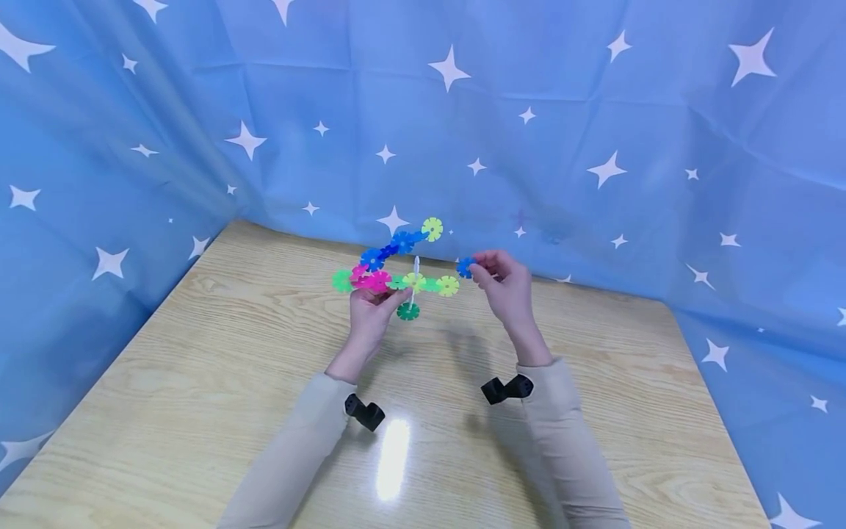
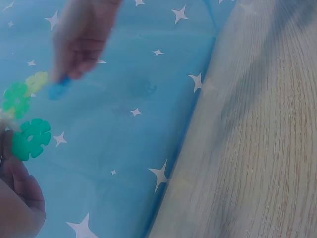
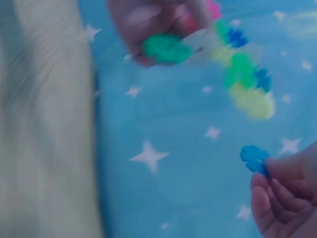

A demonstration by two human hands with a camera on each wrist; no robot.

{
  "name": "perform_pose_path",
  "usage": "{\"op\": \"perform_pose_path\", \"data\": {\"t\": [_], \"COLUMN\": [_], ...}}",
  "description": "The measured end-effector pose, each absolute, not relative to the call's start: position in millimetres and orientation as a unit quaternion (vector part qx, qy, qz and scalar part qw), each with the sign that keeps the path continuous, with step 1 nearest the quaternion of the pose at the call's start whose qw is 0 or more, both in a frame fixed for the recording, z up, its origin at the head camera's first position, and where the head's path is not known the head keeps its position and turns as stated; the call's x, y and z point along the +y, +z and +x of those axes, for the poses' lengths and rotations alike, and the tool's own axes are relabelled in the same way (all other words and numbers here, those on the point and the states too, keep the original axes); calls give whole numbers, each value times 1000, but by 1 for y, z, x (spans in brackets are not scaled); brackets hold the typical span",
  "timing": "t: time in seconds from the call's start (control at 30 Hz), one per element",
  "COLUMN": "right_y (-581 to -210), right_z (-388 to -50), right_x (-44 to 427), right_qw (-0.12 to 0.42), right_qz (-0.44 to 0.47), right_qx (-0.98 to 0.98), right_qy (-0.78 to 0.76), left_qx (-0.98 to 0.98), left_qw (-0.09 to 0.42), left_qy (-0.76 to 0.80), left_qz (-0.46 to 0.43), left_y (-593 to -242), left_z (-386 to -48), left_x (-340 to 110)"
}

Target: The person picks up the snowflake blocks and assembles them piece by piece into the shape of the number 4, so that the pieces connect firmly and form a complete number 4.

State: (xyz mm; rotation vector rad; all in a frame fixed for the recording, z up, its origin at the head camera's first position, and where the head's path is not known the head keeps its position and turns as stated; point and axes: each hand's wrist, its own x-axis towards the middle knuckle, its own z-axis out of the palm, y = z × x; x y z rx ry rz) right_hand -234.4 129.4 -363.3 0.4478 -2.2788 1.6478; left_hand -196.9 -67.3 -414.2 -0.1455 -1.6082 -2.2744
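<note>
In the head view my left hand [image 1: 371, 317] grips a chain of notched plastic snowflake discs by its pink discs [image 1: 378, 281]. One branch of blue discs [image 1: 403, 242] runs up to a yellow-green disc [image 1: 432, 229]. Another goes right through green and yellow to an end yellow disc [image 1: 447, 286]. A whitish disc [image 1: 416, 264] stands edge-on, and a dark green disc [image 1: 407, 311] hangs below. Between thumb and fingers my right hand [image 1: 507, 288] pinches a single blue disc [image 1: 465, 267], apart from the chain's yellow end. The right wrist view shows that blue disc [image 3: 254, 158] too.
Both hands are above a wood-grain table [image 1: 264, 353]. A blue curtain with white stars [image 1: 529, 88] hangs behind it and along the sides. A black wrist camera [image 1: 365, 413] is on the left sleeve, another black camera [image 1: 507, 389] on the right.
</note>
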Motion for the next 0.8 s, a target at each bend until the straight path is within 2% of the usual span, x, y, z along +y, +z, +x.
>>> {"op": "perform_pose_path", "data": {"t": [0.13, 0.37, 0.8], "right_y": [-339, -307, -323], "right_z": [-221, -204, -229], "right_x": [119, 97, 96], "right_qw": [176, 177, 163], "right_qz": [209, 292, 334], "right_qx": [-761, -755, -772], "right_qy": [588, 560, 515], "left_qx": [-571, -589, -608], "left_qw": [174, 161, 153], "left_qy": [-800, -790, -776], "left_qz": [-56, -58, -64], "left_y": [-414, -415, -411], "left_z": [-197, -197, -196], "left_x": [-67, -64, -65]}}
